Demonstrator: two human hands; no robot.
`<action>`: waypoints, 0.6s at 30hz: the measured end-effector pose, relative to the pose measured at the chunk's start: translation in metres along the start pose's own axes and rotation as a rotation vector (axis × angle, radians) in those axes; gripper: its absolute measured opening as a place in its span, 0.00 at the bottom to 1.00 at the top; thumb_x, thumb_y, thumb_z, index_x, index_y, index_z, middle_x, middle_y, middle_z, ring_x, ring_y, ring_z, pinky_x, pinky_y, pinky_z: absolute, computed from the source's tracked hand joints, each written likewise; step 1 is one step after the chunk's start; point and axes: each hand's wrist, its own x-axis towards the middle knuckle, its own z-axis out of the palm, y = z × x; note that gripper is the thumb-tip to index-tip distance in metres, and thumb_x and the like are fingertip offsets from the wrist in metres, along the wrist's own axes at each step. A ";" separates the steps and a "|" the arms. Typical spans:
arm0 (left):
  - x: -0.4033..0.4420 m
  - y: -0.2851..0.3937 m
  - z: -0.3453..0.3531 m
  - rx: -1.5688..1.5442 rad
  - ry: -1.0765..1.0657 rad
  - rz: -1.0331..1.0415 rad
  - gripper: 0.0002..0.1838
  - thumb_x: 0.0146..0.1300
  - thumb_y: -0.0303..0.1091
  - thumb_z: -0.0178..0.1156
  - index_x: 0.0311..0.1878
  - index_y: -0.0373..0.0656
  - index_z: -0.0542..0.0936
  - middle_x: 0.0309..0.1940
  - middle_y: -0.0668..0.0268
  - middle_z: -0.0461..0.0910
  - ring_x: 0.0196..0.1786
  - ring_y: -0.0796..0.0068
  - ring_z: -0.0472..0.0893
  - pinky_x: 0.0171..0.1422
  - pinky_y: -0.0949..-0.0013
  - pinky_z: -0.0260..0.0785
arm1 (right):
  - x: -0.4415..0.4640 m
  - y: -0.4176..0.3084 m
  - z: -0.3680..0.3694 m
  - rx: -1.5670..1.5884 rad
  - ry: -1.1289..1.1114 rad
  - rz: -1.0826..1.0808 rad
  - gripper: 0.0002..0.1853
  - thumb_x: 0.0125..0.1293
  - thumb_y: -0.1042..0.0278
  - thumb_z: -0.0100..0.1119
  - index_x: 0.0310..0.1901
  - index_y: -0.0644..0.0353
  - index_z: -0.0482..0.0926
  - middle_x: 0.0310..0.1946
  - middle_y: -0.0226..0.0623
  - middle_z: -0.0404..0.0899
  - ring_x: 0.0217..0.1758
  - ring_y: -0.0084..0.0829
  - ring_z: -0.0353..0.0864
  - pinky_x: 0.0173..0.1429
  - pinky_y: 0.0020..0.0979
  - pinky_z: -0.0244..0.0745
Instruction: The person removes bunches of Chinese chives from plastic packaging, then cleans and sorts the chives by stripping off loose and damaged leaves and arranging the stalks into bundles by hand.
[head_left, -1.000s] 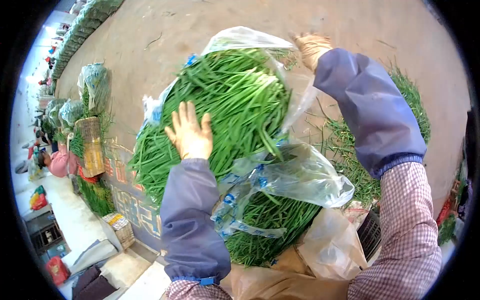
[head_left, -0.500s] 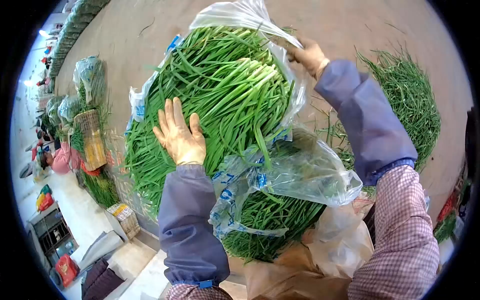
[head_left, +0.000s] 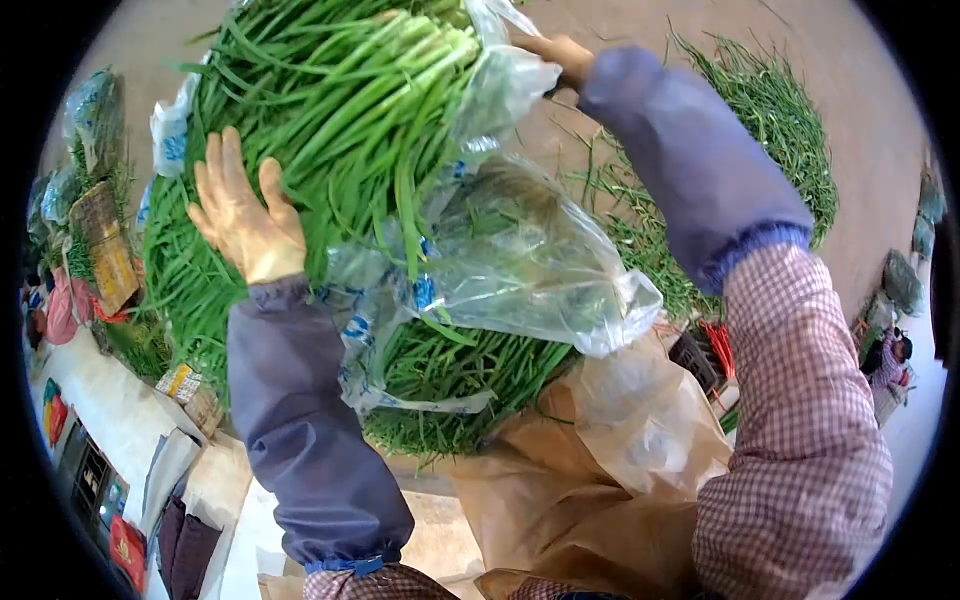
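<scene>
A large heap of garlic chives (head_left: 340,110), with long green leaves and pale stem ends, lies in a clear plastic bag (head_left: 500,95) with blue print. My left hand (head_left: 250,215) rests flat on the leaves, fingers spread, in a thin pale glove. At the top, my right hand (head_left: 562,58) grips the bag's edge, its fingertips partly hidden by the film. Nearer my body is a second clear bag (head_left: 540,285), crumpled, with more chives (head_left: 470,365) under and beside it.
Loose greens (head_left: 760,140) are piled on the floor at the right. A brown apron or sheet (head_left: 590,480) covers my lap. Further left stand a yellow crate (head_left: 112,245) and bagged greens (head_left: 92,115). Another person (head_left: 888,365) sits at the far right.
The view has shifted, so the heap and both hands appear further left and higher. My left hand stays flat on the chives, and my right hand still grips the bag's edge.
</scene>
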 end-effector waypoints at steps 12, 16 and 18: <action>0.011 -0.035 -0.016 -0.611 -0.214 -0.223 0.32 0.67 0.66 0.43 0.68 0.61 0.68 0.69 0.63 0.66 0.73 0.57 0.60 0.79 0.49 0.36 | -0.375 0.218 -0.023 0.048 0.622 0.476 0.11 0.65 0.63 0.56 0.44 0.60 0.79 0.31 0.32 0.81 0.25 0.27 0.77 0.26 0.31 0.74; 0.002 -0.029 -0.086 -0.535 0.052 0.334 0.24 0.72 0.43 0.50 0.66 0.43 0.71 0.63 0.60 0.74 0.70 0.59 0.67 0.74 0.52 0.54 | -0.527 0.349 0.014 -0.151 0.400 0.571 0.23 0.68 0.47 0.54 0.49 0.60 0.80 0.42 0.38 0.81 0.43 0.31 0.80 0.48 0.33 0.76; -0.028 -0.013 -0.139 -0.601 0.037 0.421 0.20 0.70 0.32 0.52 0.62 0.37 0.73 0.61 0.55 0.75 0.67 0.59 0.70 0.69 0.53 0.60 | -0.573 0.323 0.054 0.129 0.508 0.690 0.24 0.68 0.45 0.53 0.51 0.60 0.79 0.44 0.38 0.80 0.45 0.31 0.80 0.50 0.34 0.75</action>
